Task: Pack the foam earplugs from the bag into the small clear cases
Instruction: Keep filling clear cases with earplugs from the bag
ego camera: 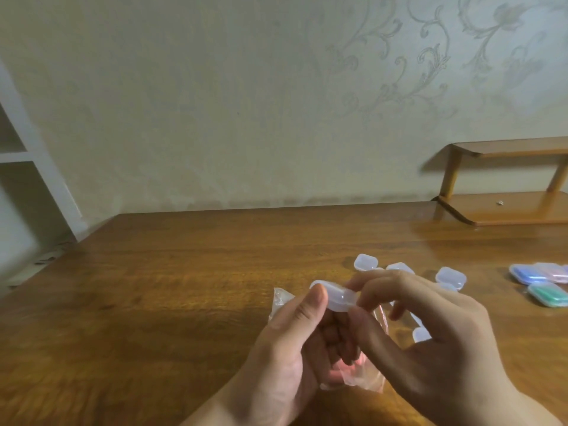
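Both hands meet on one small clear case, lifted above the wooden table. The left hand grips it from below and from the left, its thumb laid up against the case's left end and its fingers curled underneath. The right hand pinches the case's right end between thumb and forefinger, the thumb low and the forefinger on top; its other fingers are loosely bent and hold nothing. Whether the case's lid is latched or parted cannot be told, and nothing can be made out inside it.

Directly beneath the hands lies the clear plastic bag, crumpled on the table, with one corner showing to the left of the left thumb. Through the plastic a blur of pinkish-orange foam earplugs shows near the bag's lower end, partly hidden by the left hand's fingers.

Just beyond the right hand, further small clear cases lie scattered on the table, some partly covered by the knuckles, and one more peeks out below the right forefinger. Well apart to the right, near the frame's edge, sits a cluster of cases holding colour: a blue case, a pink case touching it, and a green case just in front of them.

At the table's far right corner stands a small two-tier wooden shelf against a pale wall with a scrolled pattern. At the far left edge a white shelving unit rises.
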Action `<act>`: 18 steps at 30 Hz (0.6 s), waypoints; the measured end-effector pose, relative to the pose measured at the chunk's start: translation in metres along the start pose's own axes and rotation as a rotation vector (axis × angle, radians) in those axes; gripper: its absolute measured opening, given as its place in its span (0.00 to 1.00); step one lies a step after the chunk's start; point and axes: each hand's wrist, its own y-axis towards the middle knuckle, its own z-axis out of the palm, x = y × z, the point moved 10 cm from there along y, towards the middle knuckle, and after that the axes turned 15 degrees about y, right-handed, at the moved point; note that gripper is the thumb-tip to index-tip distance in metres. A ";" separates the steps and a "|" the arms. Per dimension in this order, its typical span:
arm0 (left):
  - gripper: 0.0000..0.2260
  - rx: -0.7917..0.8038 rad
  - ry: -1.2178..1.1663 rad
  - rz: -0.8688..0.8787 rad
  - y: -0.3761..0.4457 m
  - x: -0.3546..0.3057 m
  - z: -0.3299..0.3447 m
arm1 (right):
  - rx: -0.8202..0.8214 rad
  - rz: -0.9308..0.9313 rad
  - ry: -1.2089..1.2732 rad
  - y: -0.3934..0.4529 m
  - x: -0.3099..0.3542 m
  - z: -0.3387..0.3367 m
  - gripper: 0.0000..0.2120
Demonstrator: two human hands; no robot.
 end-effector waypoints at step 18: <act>0.29 -0.040 0.155 0.047 -0.002 -0.009 -0.004 | 0.037 0.063 -0.025 0.001 -0.007 0.003 0.06</act>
